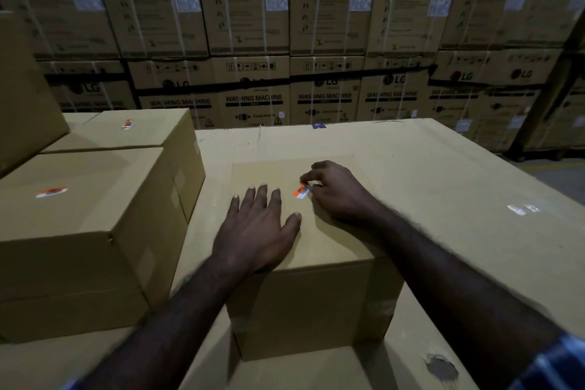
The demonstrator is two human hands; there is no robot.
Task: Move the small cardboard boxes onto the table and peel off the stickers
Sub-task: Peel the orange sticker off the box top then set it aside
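- While the sticker [301, 191] is being worked loose, the right hand [335, 190] is held with fingertips [306, 179] pinched narrowly on its upper end; that end appears lifted, the orange end lower down looks to be stuck to the cardboard.
- The left hand [258, 228] is laid flat and spread wide on the box top, just beside the sticker, holding nothing; it is judged to be steadying the box.
- The box under both hands [304, 294] is seen resting on the table [443, 187], whose surface is covered in cardboard. This box is therefore counted as moved.
- Peeling on this box is judged started but not finished.
- Two further boxes are noted at the left: a near box [79, 231] with an orange sticker [51, 191] flat on its top, and a far box [133, 133] with its own sticker [127, 124], slightly curled. Both are judged still to be moved and peeled.
- Whether the left boxes rest on the table or on a separate stack cannot be told.
- A torn patch [441, 367] is recorded on the table surface near the right forearm.
- Stacked washing machine cartons [253, 98] are recorded behind the table, well apart from the work.
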